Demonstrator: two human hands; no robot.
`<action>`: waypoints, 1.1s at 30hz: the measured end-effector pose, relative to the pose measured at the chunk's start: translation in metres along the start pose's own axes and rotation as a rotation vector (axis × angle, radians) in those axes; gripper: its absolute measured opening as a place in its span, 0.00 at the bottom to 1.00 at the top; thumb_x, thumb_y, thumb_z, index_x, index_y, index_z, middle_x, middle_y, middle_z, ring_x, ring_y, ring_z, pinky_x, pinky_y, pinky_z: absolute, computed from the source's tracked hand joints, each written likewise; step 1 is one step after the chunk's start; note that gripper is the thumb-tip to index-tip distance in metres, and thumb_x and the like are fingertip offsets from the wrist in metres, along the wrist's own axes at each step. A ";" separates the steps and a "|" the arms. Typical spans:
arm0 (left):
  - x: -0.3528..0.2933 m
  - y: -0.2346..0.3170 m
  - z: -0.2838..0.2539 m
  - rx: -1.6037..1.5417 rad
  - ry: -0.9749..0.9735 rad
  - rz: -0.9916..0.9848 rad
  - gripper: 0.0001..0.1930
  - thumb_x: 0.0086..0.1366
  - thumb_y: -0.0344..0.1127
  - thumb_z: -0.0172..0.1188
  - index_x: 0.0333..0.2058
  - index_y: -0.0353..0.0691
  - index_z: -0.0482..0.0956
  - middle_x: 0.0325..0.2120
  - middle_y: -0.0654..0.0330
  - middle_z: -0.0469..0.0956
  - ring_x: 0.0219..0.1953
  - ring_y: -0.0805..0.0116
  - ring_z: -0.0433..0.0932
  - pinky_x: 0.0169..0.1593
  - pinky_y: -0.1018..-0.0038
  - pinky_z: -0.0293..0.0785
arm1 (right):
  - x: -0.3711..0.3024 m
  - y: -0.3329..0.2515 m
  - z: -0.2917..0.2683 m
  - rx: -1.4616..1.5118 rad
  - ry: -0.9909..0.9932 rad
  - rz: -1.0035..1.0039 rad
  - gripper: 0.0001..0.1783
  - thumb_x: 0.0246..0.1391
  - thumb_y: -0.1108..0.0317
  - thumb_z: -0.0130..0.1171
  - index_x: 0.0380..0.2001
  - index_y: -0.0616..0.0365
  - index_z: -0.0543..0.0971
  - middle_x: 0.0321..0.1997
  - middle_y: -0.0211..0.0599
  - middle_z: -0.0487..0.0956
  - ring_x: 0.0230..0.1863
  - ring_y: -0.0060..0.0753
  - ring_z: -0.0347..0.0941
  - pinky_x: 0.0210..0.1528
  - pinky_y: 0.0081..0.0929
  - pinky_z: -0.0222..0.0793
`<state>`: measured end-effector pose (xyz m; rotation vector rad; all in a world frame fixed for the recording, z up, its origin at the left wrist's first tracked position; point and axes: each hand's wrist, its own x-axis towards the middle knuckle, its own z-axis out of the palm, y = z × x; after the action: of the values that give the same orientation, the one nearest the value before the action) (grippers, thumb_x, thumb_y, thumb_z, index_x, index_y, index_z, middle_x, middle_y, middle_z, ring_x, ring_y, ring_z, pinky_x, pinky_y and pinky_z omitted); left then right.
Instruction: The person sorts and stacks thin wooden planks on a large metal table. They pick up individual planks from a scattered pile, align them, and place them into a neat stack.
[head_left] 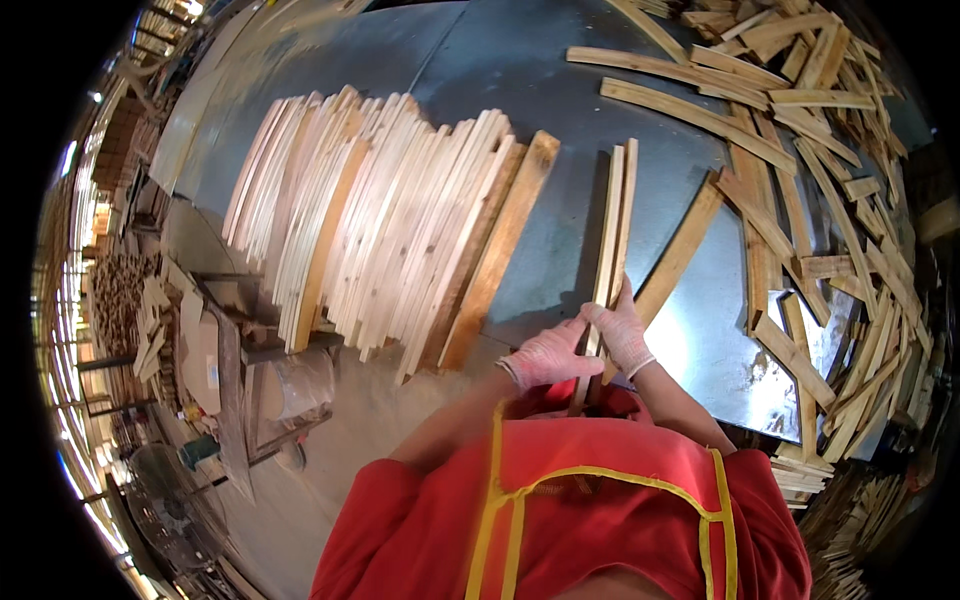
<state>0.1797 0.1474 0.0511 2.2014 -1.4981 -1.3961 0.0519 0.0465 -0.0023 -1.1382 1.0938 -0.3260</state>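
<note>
Both gloved hands grip a small bundle of thin wooden slats (612, 235) that stands on edge on the grey metal table (560, 110), near its near edge, running away from the person. The left hand (548, 357) wraps the near end of the bundle from the left, fingers curled shut around the slats. The right hand (625, 335) clamps the same bundle from the right, just beyond the left hand, its fingers closed over the top edge; the two hands touch. Just right of the bundle a single darker board (680, 250) lies flat at a slant, its near end by the right hand. To the left, well apart from the hands, a long row of slats on edge (380, 220) leans across the table and overhangs its near edge. A loose heap of offcut strips (810, 170) covers the table's right side and far right corner. The person wears a red apron with yellow trim (600, 500).
</note>
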 end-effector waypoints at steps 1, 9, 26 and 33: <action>-0.011 -0.014 -0.009 0.164 0.104 0.038 0.49 0.58 0.56 0.68 0.73 0.39 0.60 0.67 0.45 0.68 0.65 0.43 0.73 0.68 0.55 0.69 | 0.010 0.011 0.004 0.060 0.004 0.044 0.52 0.53 0.72 0.66 0.78 0.56 0.53 0.53 0.46 0.79 0.48 0.39 0.77 0.49 0.33 0.77; -0.038 -0.153 0.001 0.560 0.513 -0.100 0.43 0.59 0.42 0.64 0.72 0.39 0.60 0.71 0.47 0.62 0.62 0.44 0.74 0.63 0.58 0.73 | 0.034 0.015 0.054 -0.221 0.118 0.019 0.41 0.53 0.65 0.66 0.71 0.58 0.67 0.53 0.51 0.78 0.49 0.49 0.79 0.53 0.40 0.77; -0.088 -0.152 -0.010 0.556 0.687 0.118 0.36 0.57 0.35 0.62 0.66 0.41 0.70 0.66 0.50 0.67 0.69 0.41 0.65 0.70 0.45 0.61 | 0.015 -0.024 0.130 -0.616 -0.098 -0.075 0.54 0.50 0.51 0.72 0.70 0.69 0.57 0.64 0.67 0.74 0.67 0.63 0.72 0.69 0.45 0.69; -0.058 -0.127 -0.035 0.503 0.612 -0.153 0.40 0.61 0.47 0.64 0.70 0.37 0.65 0.66 0.47 0.69 0.63 0.46 0.72 0.67 0.50 0.67 | 0.052 -0.035 0.051 -0.530 -0.605 -0.183 0.53 0.54 0.45 0.71 0.76 0.60 0.62 0.70 0.56 0.75 0.71 0.49 0.71 0.73 0.35 0.65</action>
<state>0.2853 0.2439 0.0353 2.7176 -1.5618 -0.2904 0.1292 0.0240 -0.0001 -1.6727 0.5429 0.1846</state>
